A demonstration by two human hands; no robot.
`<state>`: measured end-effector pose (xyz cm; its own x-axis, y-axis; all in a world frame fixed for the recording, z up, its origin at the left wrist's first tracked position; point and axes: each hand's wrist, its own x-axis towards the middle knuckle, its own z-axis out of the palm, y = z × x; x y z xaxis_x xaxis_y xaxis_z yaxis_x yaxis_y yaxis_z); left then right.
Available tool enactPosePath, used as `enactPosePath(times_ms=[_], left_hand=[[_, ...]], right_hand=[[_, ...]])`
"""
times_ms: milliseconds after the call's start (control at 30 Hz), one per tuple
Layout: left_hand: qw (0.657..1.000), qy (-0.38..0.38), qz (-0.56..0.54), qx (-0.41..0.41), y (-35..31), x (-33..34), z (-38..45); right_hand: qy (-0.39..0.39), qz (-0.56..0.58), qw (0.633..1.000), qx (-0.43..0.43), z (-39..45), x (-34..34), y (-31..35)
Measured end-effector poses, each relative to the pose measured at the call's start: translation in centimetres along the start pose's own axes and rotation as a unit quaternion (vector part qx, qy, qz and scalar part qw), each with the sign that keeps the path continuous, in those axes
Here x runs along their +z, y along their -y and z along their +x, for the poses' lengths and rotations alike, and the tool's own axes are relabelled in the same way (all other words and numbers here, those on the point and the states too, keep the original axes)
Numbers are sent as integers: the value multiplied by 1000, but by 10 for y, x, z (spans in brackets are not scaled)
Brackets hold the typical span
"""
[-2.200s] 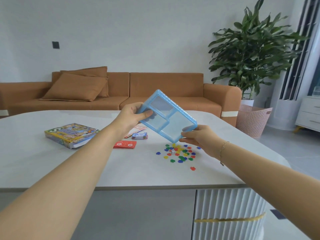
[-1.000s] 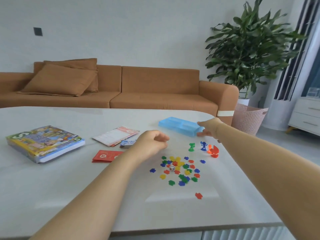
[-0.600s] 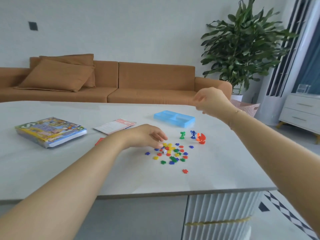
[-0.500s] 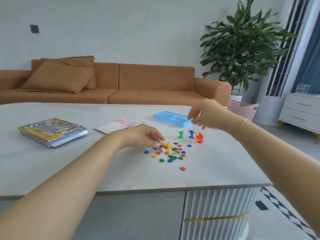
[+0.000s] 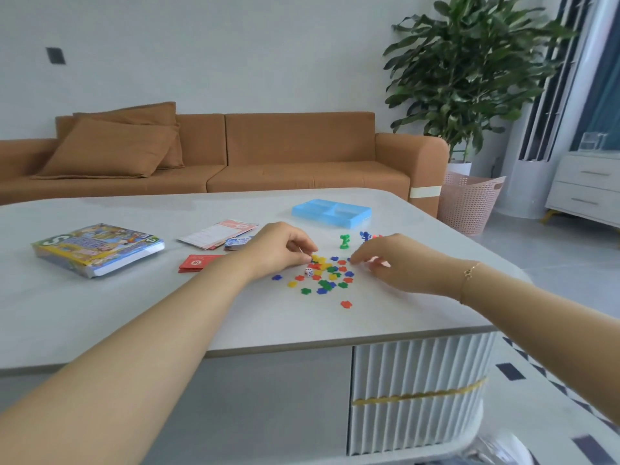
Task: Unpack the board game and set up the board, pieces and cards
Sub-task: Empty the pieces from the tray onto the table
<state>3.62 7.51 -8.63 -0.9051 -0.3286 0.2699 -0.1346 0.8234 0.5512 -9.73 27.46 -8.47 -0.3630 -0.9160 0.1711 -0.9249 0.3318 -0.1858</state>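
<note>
A heap of small coloured tokens [image 5: 330,275] lies on the white table [image 5: 100,317], with a white die [image 5: 309,272] at its left side. My left hand [image 5: 280,251] rests at the heap's left edge, fingers curled, thumb and forefinger tips together at the yellow tokens; whether they hold one is hidden. My right hand [image 5: 396,263] is at the heap's right edge, fingertips spread down on the table. Behind the heap stand a green pawn [image 5: 344,240] and a blue pawn [image 5: 364,235]. The empty blue tray [image 5: 332,213] lies further back.
The game box [image 5: 97,248] lies at the left. A folded rule sheet [image 5: 218,233], a blue card pack [image 5: 236,242] and red cards [image 5: 194,263] lie between box and heap. One red token [image 5: 346,304] lies apart, nearer me. A sofa stands behind the table.
Both hands held the blue tray tilted above the tokens; the right hand then set it at the back and came down to the heap's right edge. The left hand settled at the heap's left edge.
</note>
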Motion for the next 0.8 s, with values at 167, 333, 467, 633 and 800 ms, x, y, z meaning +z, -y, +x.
enactPosePath(times_ms=[167,333,467,633,800], left_hand=[[999,-37,7,18,4,2,3],[996,-76,44,32,4,8,3],[994,-89,49,38,6,6,4],[994,-64,55,69,3,0,0],[992,-11,103,73,3,3,-1]], right_hand=[[-35,8,999,5,1,-1,0],[-16,-26,1000,3,5,4,6],[-50,-15,999,-11,7,4,10],[-29,-24,999,-38,4,9,9],[-45,-33,998,-42,10,13,13]])
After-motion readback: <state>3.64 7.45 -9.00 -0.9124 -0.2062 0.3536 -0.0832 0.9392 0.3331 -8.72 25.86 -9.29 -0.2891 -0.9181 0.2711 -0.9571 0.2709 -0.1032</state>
